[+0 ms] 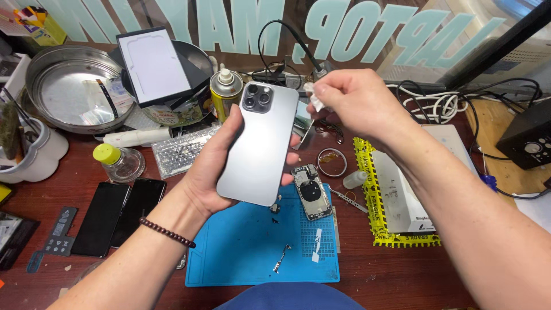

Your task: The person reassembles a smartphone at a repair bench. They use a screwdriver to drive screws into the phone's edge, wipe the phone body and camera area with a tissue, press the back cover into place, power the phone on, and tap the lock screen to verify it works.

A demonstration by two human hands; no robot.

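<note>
My left hand (209, 166) holds a silver smartphone (258, 146) upright with its back and three-lens camera facing me, above the blue work mat (241, 247). My right hand (350, 103) is raised to the right of the phone's top edge, fingers pinched on a small white wad of tissue or wipe (313, 97). The wad is a little apart from the phone's upper right corner.
An opened phone chassis (311, 192) lies on the mat's top right. Two dark phone screens (117, 215) lie left. A yellow-capped bottle (117, 161), spray can (224, 92), metal bowl (69, 86), taped white box (402, 195), tweezers (350, 201) and cables crowd the wooden desk.
</note>
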